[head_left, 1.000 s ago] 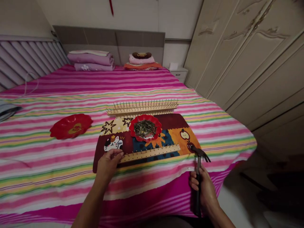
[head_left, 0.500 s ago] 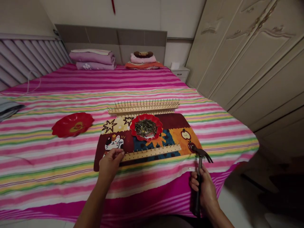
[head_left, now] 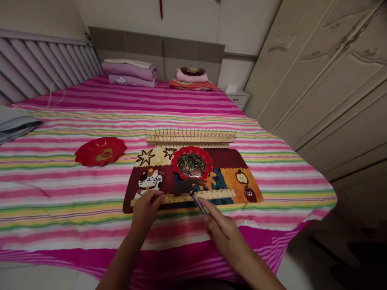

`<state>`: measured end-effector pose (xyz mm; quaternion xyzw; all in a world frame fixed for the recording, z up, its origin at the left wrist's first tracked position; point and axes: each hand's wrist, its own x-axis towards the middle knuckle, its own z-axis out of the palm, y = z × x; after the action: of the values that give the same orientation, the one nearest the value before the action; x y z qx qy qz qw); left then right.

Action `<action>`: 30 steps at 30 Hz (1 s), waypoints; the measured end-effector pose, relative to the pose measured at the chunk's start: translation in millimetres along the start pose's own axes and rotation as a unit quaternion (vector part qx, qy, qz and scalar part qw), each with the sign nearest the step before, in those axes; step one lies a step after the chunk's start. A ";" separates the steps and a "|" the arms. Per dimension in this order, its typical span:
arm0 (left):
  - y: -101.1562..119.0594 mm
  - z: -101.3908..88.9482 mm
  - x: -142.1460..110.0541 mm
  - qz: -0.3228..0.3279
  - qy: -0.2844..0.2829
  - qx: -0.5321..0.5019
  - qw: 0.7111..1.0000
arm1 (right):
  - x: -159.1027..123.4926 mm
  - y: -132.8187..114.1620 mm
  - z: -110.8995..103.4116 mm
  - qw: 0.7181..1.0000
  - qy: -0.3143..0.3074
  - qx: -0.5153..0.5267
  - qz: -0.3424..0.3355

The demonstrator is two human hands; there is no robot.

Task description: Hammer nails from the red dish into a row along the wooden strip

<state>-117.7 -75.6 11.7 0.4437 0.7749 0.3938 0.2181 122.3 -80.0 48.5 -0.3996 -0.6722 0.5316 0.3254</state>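
Steel hammer (head_left: 198,203) over a pale wooden strip (head_left: 211,195)
My left hand (head_left: 146,211) sits curled narrow on the strip's left end at about 11 o'clock, and my right hand (head_left: 223,233) is closed round the hammer's shaft, its head too blurred to make out, just above the strip near 12 o'clock. The strip lies along the lower edge of a patchwork cat mat (head_left: 238,181). Brass-coloured nails (head_left: 191,165) heap in a red scalloped dish (head_left: 177,165) at 12 o'clock, a studded wooden strip (head_left: 190,137) lies beyond it, and a red plate (head_left: 99,151) sits at 10 o'clock on the striped bedspread (head_left: 60,193).
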 end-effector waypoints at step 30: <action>66.7 20.7 22.4 0.140 -0.053 0.071 0.986 | -54.1 85.3 -71.7 0.795 0.437 0.391 0.155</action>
<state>-80.5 -28.0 53.2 0.5821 0.7187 0.3402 0.1699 225.8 -85.3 -19.2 -0.5268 -0.1225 0.5616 0.6262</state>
